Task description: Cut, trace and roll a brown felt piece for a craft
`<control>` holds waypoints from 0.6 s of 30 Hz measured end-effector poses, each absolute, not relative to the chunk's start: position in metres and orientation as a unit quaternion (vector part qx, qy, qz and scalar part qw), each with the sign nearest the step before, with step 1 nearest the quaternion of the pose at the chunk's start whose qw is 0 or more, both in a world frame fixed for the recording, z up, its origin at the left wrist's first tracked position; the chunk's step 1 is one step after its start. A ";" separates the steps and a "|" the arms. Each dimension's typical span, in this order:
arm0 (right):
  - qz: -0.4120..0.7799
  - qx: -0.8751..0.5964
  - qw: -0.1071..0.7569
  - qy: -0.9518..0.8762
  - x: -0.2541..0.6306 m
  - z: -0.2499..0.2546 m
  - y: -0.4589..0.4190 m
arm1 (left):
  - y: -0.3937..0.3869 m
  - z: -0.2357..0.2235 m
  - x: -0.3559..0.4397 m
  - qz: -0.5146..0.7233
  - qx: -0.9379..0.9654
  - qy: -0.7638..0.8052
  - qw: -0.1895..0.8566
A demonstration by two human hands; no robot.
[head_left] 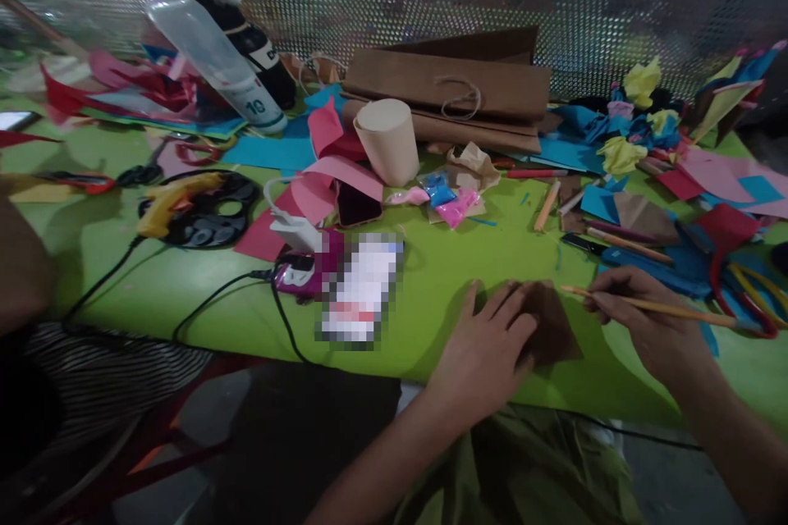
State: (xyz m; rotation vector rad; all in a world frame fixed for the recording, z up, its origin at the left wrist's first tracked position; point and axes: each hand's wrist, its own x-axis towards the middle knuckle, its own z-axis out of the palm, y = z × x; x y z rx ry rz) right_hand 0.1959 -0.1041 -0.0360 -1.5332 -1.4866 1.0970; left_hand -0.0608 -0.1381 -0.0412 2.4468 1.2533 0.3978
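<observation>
My left hand (492, 340) lies with fingers spread on a piece of brown paper (557, 328) near the table's front edge. Part of the paper is hidden under the palm. In my right hand (646, 328) is a thin wooden pencil (665, 308), pinched between thumb and fingers. Its tip points left, just above the paper's right side. Close by my right hand lie a blue cutter knife (640, 253) and red-and-yellow-handled scissors (748, 295).
A phone (363, 287) and a purple power strip (301, 275) with cables lie left. Behind stand a yellow glue gun (178, 201) on a black palette, a cream paper roll (391, 143), bottles (225, 70) and brown paper bags (443, 86). Another person's arm (21, 262) shows at far left.
</observation>
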 end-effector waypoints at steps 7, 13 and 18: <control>0.452 -0.605 0.347 -0.556 0.175 -0.035 -0.083 | -0.138 -0.041 -0.060 0.152 0.861 0.448 0.184; 0.419 -0.616 0.332 -0.579 0.174 -0.040 -0.082 | -0.138 -0.040 -0.061 0.151 0.862 0.446 0.188; 0.405 -0.613 0.329 -0.594 0.172 -0.039 -0.080 | -0.138 -0.039 -0.061 0.152 0.861 0.447 0.191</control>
